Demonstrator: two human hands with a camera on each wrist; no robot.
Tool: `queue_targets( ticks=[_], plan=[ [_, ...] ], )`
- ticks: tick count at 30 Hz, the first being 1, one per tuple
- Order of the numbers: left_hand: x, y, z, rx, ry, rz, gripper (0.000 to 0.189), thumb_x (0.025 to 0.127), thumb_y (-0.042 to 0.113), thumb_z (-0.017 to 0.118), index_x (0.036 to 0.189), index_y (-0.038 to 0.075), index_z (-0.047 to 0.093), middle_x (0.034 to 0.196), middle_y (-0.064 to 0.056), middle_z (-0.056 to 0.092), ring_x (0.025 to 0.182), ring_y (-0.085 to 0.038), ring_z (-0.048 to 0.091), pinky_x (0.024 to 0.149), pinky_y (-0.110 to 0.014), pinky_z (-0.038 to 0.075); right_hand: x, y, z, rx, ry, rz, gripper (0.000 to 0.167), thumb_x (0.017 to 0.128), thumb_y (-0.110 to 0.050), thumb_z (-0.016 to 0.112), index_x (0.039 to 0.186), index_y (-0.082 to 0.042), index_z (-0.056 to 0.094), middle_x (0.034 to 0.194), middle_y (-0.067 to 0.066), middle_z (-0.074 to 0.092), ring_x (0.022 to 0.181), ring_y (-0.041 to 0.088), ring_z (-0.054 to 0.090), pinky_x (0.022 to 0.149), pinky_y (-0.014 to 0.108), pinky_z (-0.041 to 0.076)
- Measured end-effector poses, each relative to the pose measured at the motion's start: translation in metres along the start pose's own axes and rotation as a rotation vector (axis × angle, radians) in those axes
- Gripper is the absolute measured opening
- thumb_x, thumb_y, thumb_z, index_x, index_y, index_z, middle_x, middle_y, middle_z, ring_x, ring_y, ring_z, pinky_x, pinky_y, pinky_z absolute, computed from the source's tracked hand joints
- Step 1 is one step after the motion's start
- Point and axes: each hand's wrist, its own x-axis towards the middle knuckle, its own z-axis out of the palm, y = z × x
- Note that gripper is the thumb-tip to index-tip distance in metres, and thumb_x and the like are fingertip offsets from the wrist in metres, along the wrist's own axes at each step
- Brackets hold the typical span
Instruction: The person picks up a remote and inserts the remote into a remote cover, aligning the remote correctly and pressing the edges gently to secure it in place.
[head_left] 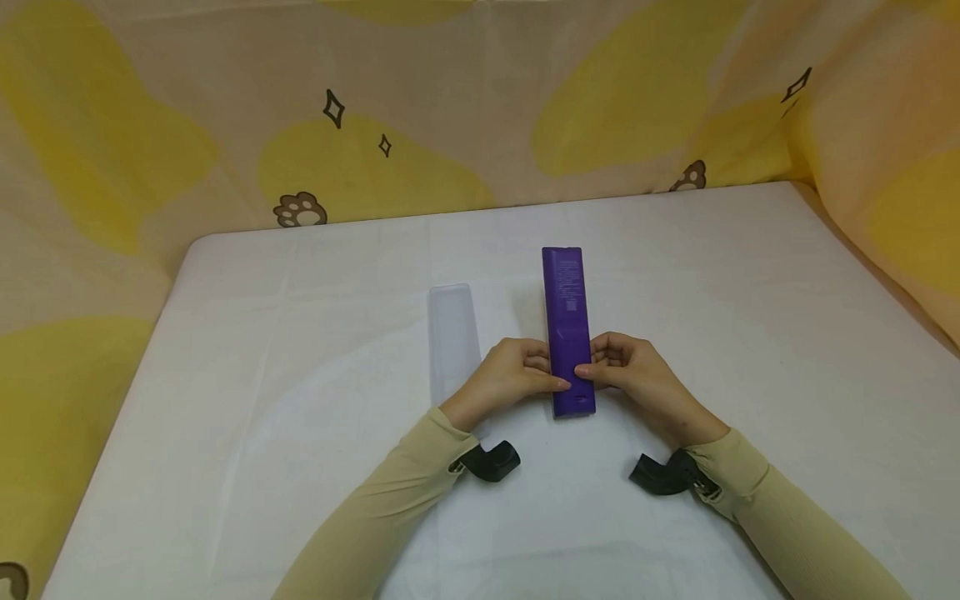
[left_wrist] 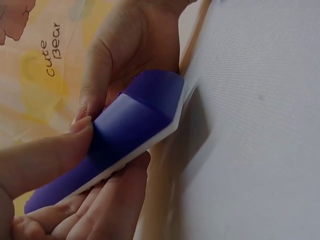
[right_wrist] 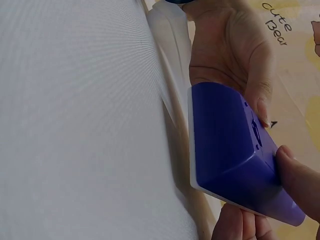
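A long remote control point(head_left: 567, 325) with a purple back and a white front edge is held up over the table, its printed back facing the head camera. My left hand point(head_left: 521, 367) grips its near part from the left, thumb point(left_wrist: 55, 155) on the purple back and fingers curled beneath the white side. From the right, my right hand point(head_left: 626, 362) pinches it the same way, with the thumb point(right_wrist: 300, 182) on the back near the battery cover's latch. Most of the white front is hidden beneath. Left of the remote control lies a translucent remote cover point(head_left: 453, 333), partly behind my left hand.
A white cloth covers the table point(head_left: 300, 467). Behind and beside it hangs a yellow and cream patterned curtain point(head_left: 450, 100). A black curved wrist mount point(head_left: 491, 461) juts from the left sleeve, and another mount point(head_left: 663, 473) from the right sleeve.
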Motion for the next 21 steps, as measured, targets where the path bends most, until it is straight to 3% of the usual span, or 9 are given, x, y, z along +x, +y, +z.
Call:
queue_targets(
  ticks=[21],
  plan=[
    [0.0006, -0.0021, 0.0006, 0.14, 0.08, -0.055, 0.044, 0.078, 0.019, 0.078, 0.114, 0.0, 0.06, 0.089, -0.003, 0.072, 0.086, -0.01, 0.064, 0.08, -0.025, 0.047, -0.0016, 0.0014, 0.0023, -0.083, 0.09, 0.036, 0.035, 0.084, -0.017, 0.072, 0.101, 0.009, 0.056, 0.08, 0.006, 0.065, 0.073, 0.011, 0.063, 0.068, 0.024, 0.053]
  ],
)
